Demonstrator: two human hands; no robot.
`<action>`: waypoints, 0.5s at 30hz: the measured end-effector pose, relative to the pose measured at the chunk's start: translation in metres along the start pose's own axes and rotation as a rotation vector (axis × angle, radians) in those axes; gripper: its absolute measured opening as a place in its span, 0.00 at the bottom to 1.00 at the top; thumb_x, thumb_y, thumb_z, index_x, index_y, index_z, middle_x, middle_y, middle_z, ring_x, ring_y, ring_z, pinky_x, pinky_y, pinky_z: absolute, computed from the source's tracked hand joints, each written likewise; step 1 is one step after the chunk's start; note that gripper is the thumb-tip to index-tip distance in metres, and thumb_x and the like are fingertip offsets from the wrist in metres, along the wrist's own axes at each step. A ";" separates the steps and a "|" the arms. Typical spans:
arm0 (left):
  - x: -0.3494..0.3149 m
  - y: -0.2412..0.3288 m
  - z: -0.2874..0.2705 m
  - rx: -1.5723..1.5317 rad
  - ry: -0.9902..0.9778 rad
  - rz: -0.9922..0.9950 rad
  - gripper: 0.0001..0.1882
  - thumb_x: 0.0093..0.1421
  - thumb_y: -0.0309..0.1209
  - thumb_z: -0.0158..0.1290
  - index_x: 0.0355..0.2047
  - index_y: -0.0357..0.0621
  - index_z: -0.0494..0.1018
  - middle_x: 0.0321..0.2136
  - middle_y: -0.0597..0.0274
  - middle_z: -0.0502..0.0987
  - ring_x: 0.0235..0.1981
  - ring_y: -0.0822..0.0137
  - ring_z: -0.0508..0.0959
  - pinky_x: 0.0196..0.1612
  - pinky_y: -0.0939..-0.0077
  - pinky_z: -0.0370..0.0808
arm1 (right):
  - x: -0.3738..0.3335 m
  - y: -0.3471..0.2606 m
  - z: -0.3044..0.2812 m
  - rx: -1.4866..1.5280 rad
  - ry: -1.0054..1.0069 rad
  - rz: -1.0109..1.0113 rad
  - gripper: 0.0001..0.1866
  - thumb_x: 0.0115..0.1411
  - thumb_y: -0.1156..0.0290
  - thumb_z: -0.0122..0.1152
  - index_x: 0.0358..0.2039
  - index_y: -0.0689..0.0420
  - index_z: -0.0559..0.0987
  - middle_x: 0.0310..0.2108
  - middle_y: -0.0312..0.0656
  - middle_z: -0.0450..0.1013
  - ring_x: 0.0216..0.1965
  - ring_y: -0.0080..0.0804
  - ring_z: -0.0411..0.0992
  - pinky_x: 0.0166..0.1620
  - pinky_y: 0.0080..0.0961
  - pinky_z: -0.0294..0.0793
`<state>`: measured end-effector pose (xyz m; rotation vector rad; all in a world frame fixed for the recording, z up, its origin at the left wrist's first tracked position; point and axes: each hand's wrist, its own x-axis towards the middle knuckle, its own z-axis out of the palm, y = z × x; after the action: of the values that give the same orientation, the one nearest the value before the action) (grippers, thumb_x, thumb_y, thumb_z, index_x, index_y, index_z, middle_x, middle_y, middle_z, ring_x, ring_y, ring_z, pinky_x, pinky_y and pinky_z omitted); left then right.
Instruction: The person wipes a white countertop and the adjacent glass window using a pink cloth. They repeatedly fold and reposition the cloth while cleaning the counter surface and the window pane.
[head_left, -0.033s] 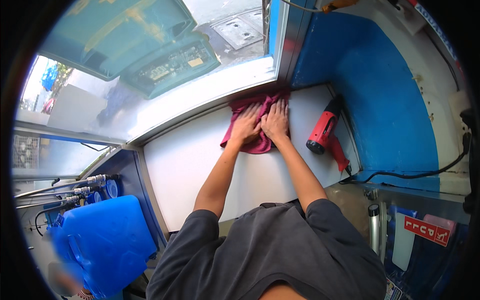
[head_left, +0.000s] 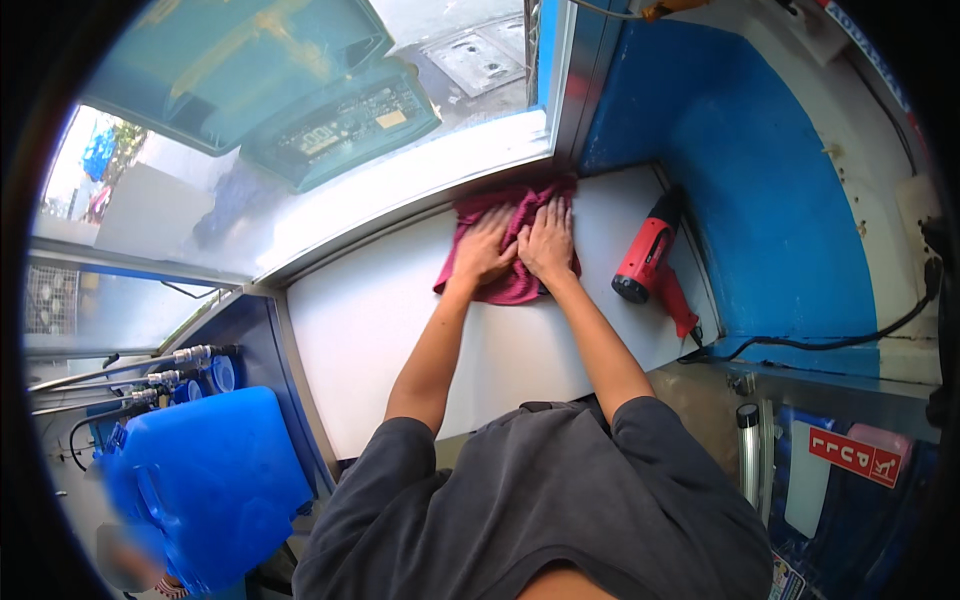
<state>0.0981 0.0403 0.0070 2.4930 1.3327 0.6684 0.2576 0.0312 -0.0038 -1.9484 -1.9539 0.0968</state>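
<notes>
Both my arms reach forward over a white countertop (head_left: 380,320). Under my hands lies a crumpled maroon cloth (head_left: 515,291), its far edge against the base of the window frame. My left hand (head_left: 484,252) is flat on the cloth's left part, fingers stretched forward and slightly blurred. Beside it, my right hand (head_left: 547,240) presses on the cloth's right part, fingers also extended. The two thumbs are close together. To the right of the cloth, apart from my hands, a red and black heat gun (head_left: 645,258) lies on its side.
A blue wall (head_left: 760,200) bounds the counter on the right, with a black cord (head_left: 800,350) running along it. The window (head_left: 400,185) closes off the far side. At lower left are a blue jerrycan (head_left: 215,480) and metal-fitted hoses (head_left: 180,357).
My hands and the maroon cloth have shifted slightly to the left. The heat gun has stayed in place.
</notes>
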 end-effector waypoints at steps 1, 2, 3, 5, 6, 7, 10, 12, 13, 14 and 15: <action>-0.011 -0.010 -0.010 0.037 0.036 -0.027 0.34 0.62 0.49 0.51 0.64 0.43 0.63 0.63 0.49 0.66 0.64 0.53 0.66 0.66 0.63 0.63 | -0.009 -0.007 -0.001 0.027 0.057 -0.037 0.37 0.60 0.55 0.50 0.60 0.73 0.63 0.66 0.67 0.53 0.70 0.59 0.49 0.72 0.49 0.43; -0.028 -0.020 -0.019 0.040 0.031 -0.222 0.33 0.64 0.51 0.50 0.63 0.43 0.65 0.61 0.47 0.68 0.62 0.51 0.69 0.63 0.63 0.66 | -0.018 -0.014 -0.002 0.035 0.044 -0.056 0.38 0.61 0.53 0.51 0.61 0.73 0.62 0.67 0.66 0.51 0.70 0.59 0.48 0.71 0.50 0.43; -0.044 -0.035 -0.031 0.067 0.056 -0.327 0.32 0.65 0.51 0.49 0.62 0.43 0.66 0.60 0.45 0.69 0.61 0.51 0.69 0.62 0.63 0.67 | -0.028 -0.022 -0.003 0.047 0.016 -0.059 0.41 0.62 0.49 0.50 0.64 0.71 0.59 0.69 0.64 0.48 0.71 0.58 0.45 0.71 0.52 0.42; -0.083 -0.065 -0.057 0.173 0.142 -0.353 0.32 0.66 0.51 0.47 0.64 0.45 0.65 0.61 0.47 0.68 0.63 0.51 0.68 0.62 0.62 0.67 | -0.054 -0.042 -0.005 0.031 -0.060 -0.178 0.40 0.63 0.50 0.49 0.67 0.66 0.58 0.71 0.60 0.47 0.72 0.53 0.45 0.70 0.58 0.42; -0.105 -0.078 -0.068 0.214 0.153 -0.386 0.32 0.66 0.51 0.46 0.65 0.46 0.63 0.64 0.50 0.66 0.65 0.53 0.66 0.63 0.61 0.66 | -0.069 -0.056 -0.004 0.008 -0.073 -0.280 0.39 0.64 0.50 0.50 0.67 0.65 0.58 0.71 0.59 0.47 0.72 0.51 0.45 0.70 0.59 0.42; -0.127 -0.091 -0.079 0.234 0.145 -0.480 0.33 0.66 0.51 0.46 0.66 0.47 0.62 0.64 0.51 0.65 0.65 0.53 0.64 0.63 0.59 0.65 | -0.082 -0.073 -0.003 0.048 -0.105 -0.378 0.38 0.64 0.51 0.50 0.67 0.64 0.59 0.71 0.58 0.48 0.72 0.49 0.46 0.69 0.59 0.44; -0.192 -0.112 -0.109 0.354 0.165 -0.719 0.33 0.66 0.51 0.45 0.67 0.49 0.60 0.66 0.53 0.63 0.67 0.52 0.62 0.64 0.56 0.64 | -0.114 -0.136 0.004 0.077 -0.207 -0.618 0.36 0.62 0.56 0.54 0.66 0.62 0.61 0.70 0.56 0.51 0.71 0.47 0.50 0.69 0.58 0.47; -0.229 -0.115 -0.124 0.430 0.202 -0.818 0.34 0.66 0.51 0.44 0.68 0.49 0.59 0.66 0.53 0.63 0.67 0.51 0.61 0.64 0.55 0.63 | -0.121 -0.174 0.010 0.045 -0.268 -0.704 0.35 0.59 0.59 0.56 0.65 0.59 0.64 0.69 0.54 0.54 0.71 0.47 0.52 0.68 0.57 0.50; -0.245 -0.113 -0.129 0.440 0.247 -0.856 0.34 0.66 0.51 0.44 0.68 0.49 0.59 0.66 0.53 0.62 0.67 0.51 0.61 0.64 0.55 0.63 | -0.122 -0.191 0.013 0.067 -0.182 -0.765 0.35 0.58 0.59 0.57 0.65 0.59 0.64 0.69 0.54 0.55 0.71 0.47 0.52 0.68 0.57 0.49; -0.262 -0.107 -0.129 0.437 0.266 -0.919 0.33 0.66 0.50 0.44 0.68 0.48 0.59 0.66 0.53 0.62 0.67 0.52 0.61 0.65 0.55 0.62 | -0.128 -0.204 0.016 0.036 -0.158 -0.814 0.35 0.58 0.60 0.58 0.65 0.58 0.65 0.68 0.53 0.55 0.70 0.47 0.52 0.68 0.58 0.49; -0.277 -0.098 -0.128 0.436 0.302 -0.918 0.33 0.66 0.50 0.44 0.68 0.48 0.59 0.66 0.53 0.62 0.66 0.52 0.61 0.65 0.55 0.62 | -0.137 -0.213 0.017 0.113 -0.134 -0.871 0.34 0.59 0.60 0.56 0.64 0.59 0.65 0.68 0.53 0.55 0.71 0.47 0.52 0.68 0.58 0.47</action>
<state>-0.1695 -0.1361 -0.0006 1.7014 2.6797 0.5601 0.0453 -0.1063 0.0171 -0.9064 -2.6301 0.0970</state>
